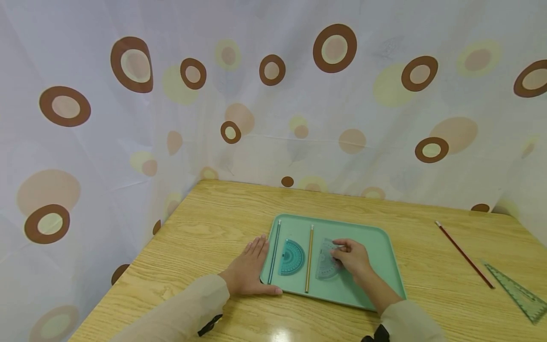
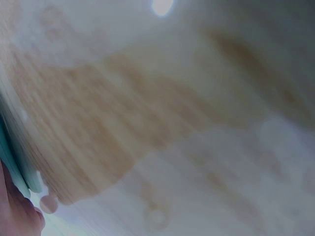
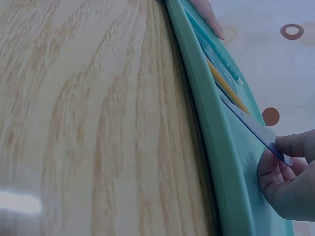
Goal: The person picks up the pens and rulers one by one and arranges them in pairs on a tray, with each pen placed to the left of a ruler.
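Observation:
My right hand pinches a clear protractor by its curved side, over the green tray. In the right wrist view the protractor tilts, its near end low by the tray floor and its other edge between thumb and fingers. To its left lie a yellow pencil, a teal protractor and a dark teal pencil, all in the tray. My left hand rests flat with fingers straight at the tray's left edge, thumb along the front corner.
On the wooden table, right of the tray, lie a red pencil and a clear green set square. A patterned curtain hangs behind the table and along its left side.

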### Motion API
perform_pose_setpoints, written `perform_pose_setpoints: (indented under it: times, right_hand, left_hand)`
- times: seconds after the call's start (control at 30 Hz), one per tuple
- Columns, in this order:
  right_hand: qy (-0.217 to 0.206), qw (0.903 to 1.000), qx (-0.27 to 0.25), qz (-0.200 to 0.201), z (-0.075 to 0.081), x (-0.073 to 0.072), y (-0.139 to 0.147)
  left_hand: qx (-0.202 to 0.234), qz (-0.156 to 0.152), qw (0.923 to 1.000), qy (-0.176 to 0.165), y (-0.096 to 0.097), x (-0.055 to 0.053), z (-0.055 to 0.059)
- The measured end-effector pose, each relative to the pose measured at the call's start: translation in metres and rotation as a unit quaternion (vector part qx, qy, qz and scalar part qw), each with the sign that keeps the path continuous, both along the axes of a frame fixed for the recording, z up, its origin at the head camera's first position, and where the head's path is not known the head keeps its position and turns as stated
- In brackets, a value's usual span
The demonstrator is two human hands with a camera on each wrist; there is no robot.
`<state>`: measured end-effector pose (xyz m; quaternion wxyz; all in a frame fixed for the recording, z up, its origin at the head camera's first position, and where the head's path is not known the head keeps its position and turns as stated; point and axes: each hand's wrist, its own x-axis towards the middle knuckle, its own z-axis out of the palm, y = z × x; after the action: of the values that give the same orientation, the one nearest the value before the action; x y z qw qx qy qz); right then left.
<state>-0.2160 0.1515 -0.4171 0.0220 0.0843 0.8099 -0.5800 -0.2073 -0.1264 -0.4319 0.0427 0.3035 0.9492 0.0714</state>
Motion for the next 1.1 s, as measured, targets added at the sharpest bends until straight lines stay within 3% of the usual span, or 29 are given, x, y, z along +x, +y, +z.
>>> perform_pose_setpoints:
  times: [0.27,1.1]
  right_hand:
    - [0.045,0.9937,0.102,0.009,-0.0008,-0.0004,-0.0038]
    - [0.069,0.9868,0.146,0.003,-0.0026,-0.0027,-0.0045]
  left_hand:
    - [-0.002,0.003,1.0000,-0.005,0.0004,-0.0001,0.0000]
    - [0.002,-0.004,0.9999,0.013,-0.0006,0.0005,-0.0024]
